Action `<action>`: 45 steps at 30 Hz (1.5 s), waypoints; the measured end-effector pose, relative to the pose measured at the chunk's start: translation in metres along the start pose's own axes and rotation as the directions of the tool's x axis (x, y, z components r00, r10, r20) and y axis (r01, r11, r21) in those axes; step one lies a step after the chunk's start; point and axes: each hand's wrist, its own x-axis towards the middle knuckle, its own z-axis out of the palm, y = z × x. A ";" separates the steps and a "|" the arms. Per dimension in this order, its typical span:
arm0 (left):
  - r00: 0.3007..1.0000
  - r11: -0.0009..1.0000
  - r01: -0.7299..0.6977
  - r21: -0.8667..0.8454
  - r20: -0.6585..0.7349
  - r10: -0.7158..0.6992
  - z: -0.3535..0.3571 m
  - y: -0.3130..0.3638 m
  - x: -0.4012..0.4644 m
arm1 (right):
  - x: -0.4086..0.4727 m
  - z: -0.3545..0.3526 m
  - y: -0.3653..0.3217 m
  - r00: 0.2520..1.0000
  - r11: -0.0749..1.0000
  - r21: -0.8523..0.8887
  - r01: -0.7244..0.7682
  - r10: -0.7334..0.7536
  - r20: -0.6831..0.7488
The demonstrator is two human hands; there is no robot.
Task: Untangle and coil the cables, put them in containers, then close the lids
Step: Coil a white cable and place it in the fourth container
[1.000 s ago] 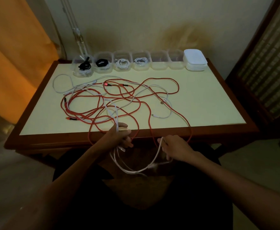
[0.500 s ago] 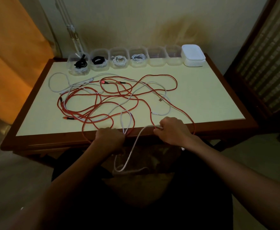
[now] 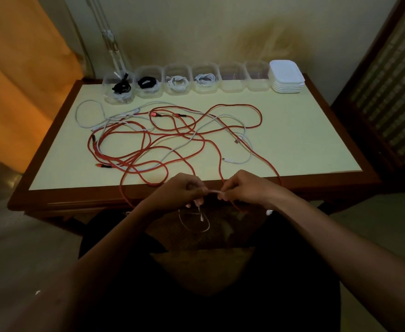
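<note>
Both hands had drawn together since the earlier view, when they were held apart at the table's near edge with a long white loop sagging between them; that loop had shortened to a small coil below the left hand.

Left hand: fingers curled, pinching the white cable, just in front of the near edge of the table. Small coil of the same cable hung beneath it, above the lap.

Right hand: fingers curled, pinching the same white cable close beside the left hand, a short taut run between the two.

Red cables: tangled in loose loops over the middle of the tabletop, two loops drooping over the near edge. Further white cables threaded through them, one loop lying at the far left.

Containers, clear, six in a row along the far edge: first and second with coiled black cables, third and fourth with coiled white cables, fifth and sixth without cables. All unlidded.

Lids: white, stacked at the right end of the row, touching or just beside the sixth container.
</note>
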 end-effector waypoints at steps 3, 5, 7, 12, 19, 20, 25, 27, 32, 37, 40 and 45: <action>0.997 0.997 0.072 -0.031 0.036 -0.071 0.004 -0.008 -0.001 | -0.002 -0.002 0.000 0.998 0.990 -0.138 -0.033 0.041 0.056; 0.986 0.980 0.159 -0.121 0.075 -0.150 0.008 -0.012 -0.002 | -0.004 0.000 -0.001 0.996 0.998 0.025 -0.053 0.051 0.071; 0.964 0.925 0.258 -0.278 0.132 -0.229 0.012 -0.013 -0.005 | -0.002 0.002 -0.004 0.996 0.953 0.289 -0.085 0.074 0.051; 0.890 0.703 0.409 -0.581 0.426 -0.165 0.029 -0.015 -0.015 | 0.009 0.010 -0.006 0.997 0.749 0.663 -0.023 0.068 -0.043; 0.935 0.520 0.255 -0.815 0.345 0.081 0.029 -0.003 -0.022 | 0.027 0.019 -0.002 0.965 0.815 0.568 0.110 0.049 -0.257; 0.944 0.492 0.238 -0.837 0.318 0.085 0.027 -0.001 -0.022 | 0.029 0.018 0.000 0.966 0.788 0.602 0.128 0.037 -0.254; 0.969 0.309 0.230 -0.923 0.247 0.015 0.022 0.006 -0.024 | 0.030 0.013 0.006 0.977 0.677 0.719 0.155 0.001 -0.212; 0.961 0.358 0.272 -0.894 0.273 -0.048 0.023 0.007 -0.023 | 0.030 0.012 0.008 0.986 0.664 0.738 0.122 0.006 -0.169; 0.952 0.538 0.290 -0.792 0.296 -0.078 0.033 0.003 -0.021 | 0.031 0.015 0.007 0.983 0.709 0.681 0.183 -0.109 -0.151; 0.954 0.549 0.266 -0.793 0.299 -0.030 0.030 0.002 -0.022 | 0.032 0.024 0.003 0.947 0.830 0.488 0.270 -0.137 -0.291; 0.949 0.550 0.264 -0.793 0.316 0.001 0.027 0.001 -0.024 | 0.035 0.029 0.004 0.884 0.923 0.254 0.289 -0.155 -0.441; 0.940 0.542 0.167 -0.824 0.299 0.165 0.021 -0.007 -0.029 | 0.039 0.032 0.009 0.854 0.932 0.222 0.287 -0.144 -0.501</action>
